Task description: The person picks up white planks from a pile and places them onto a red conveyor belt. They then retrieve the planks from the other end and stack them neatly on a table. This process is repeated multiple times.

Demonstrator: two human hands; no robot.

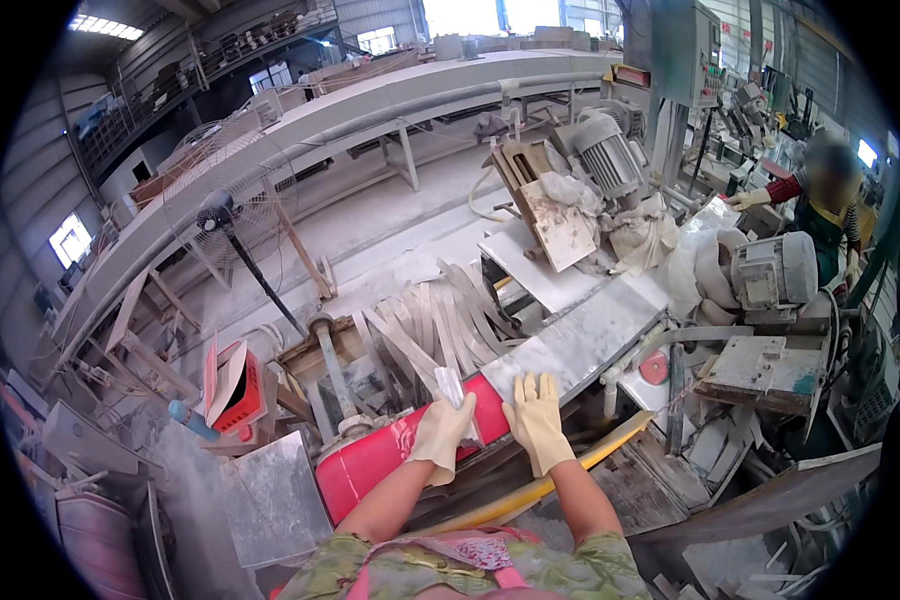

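Both my hands wear pale yellow gloves. My left hand (440, 435) grips a narrow strip of cut stone (451, 388) that stands up over a red machine cover (370, 462). My right hand (537, 422) lies flat, fingers spread, on the near end of a long grey stone slab (580, 340) that runs away along the machine bed. Just behind my left hand a pile of several thin stone strips (440, 320) fans out.
A yellow hose (580, 462) curves under my right forearm. Dusty motors (775, 272) and wrapped machine parts stand to the right, where another person (820, 205) works. A standing fan (232, 215) is at the left, a red crate (242, 392) below it.
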